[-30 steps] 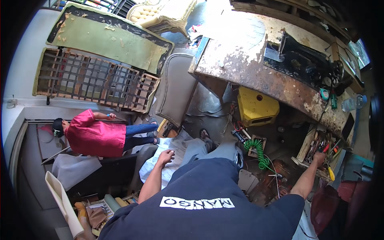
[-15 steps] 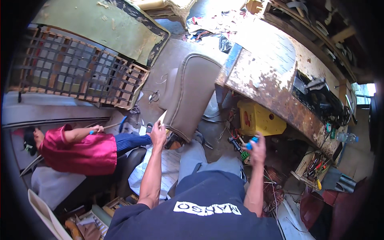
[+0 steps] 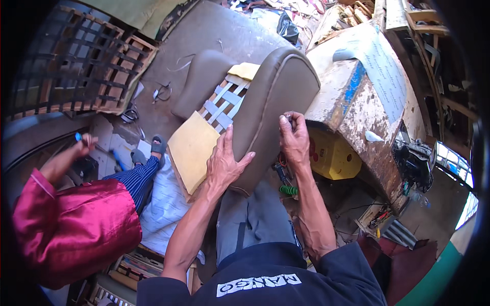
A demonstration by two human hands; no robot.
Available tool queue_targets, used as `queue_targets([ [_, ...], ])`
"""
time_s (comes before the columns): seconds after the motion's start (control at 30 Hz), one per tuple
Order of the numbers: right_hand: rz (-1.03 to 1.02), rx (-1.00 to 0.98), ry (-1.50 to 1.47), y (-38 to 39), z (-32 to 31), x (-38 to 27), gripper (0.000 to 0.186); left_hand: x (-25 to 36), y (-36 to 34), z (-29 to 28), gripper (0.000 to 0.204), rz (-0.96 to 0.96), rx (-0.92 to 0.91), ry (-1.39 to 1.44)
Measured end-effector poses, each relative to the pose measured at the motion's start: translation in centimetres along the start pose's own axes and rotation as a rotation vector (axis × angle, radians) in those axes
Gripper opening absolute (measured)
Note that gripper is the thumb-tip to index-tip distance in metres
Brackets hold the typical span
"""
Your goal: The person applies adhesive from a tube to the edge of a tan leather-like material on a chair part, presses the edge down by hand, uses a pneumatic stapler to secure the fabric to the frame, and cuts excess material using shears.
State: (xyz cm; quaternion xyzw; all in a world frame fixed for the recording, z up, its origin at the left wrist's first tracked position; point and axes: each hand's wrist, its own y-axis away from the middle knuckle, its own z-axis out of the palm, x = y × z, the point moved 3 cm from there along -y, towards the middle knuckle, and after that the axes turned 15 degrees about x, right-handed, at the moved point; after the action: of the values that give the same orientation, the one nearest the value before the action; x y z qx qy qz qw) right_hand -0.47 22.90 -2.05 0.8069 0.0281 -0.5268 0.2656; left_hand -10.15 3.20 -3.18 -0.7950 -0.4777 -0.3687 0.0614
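Observation:
A brown upholstered armchair arm (image 3: 273, 102) with a piped seam stands upright in front of my legs. My left hand (image 3: 224, 160) lies open against its near left side, thumb and fingers spread. At its right side is my right hand (image 3: 295, 140), thumb and fingers pinched together. Something small and dark shows between those fingertips, too little to name. Left of the arm, the seat frame shows woven grey webbing (image 3: 224, 104), with yellow foam (image 3: 193, 143) at its near end and another foam piece (image 3: 244, 71) at its far end.
To the left, a person in a maroon shirt (image 3: 87, 224) holds a small blue object. A worn workbench (image 3: 375, 102) with a sewing machine (image 3: 412, 158) stands right, a yellow plastic container (image 3: 334, 155) beneath it. A webbed wooden frame (image 3: 76, 61) leans at far left.
My left hand has come to rest on the armchair arm. My right hand has moved up beside it, and the blue object it held is out of sight. The foam and webbing now show.

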Motion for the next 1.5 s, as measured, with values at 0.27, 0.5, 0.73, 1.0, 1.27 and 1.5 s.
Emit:
queue_targets([
  [0.27, 0.127, -0.036, -0.123, 0.6, 1.9, -2.9, 0.029, -0.7, -0.1, 0.4, 0.103, 0.02, 0.047, 0.108],
  [0.5, 0.27, 0.004, 0.116, -0.6, 2.7, -2.2, 0.059, 2.2, -4.2, 2.1, 0.105, 0.027, 0.124, 0.167],
  [0.73, 0.406, 0.046, 0.087, -1.9, 3.2, -1.9, 0.053, 2.1, -4.5, 2.1, 0.104, 0.056, 0.133, 0.157],
  [1.0, 0.313, -0.006, 0.294, -2.5, 3.7, -2.7, 0.052, 2.2, -4.6, 1.9, 0.104, 0.075, 0.155, 0.183],
  [1.27, 0.223, 0.006, 0.411, -2.6, 3.6, -2.7, 0.056, 2.2, -4.6, 1.9, 0.106, 0.079, 0.16, 0.172],
  [1.5, 0.193, 0.003, 0.456, -2.6, 3.8, -3.0, 0.056, 1.9, -4.6, 2.3, 0.106, 0.047, 0.129, 0.209],
])
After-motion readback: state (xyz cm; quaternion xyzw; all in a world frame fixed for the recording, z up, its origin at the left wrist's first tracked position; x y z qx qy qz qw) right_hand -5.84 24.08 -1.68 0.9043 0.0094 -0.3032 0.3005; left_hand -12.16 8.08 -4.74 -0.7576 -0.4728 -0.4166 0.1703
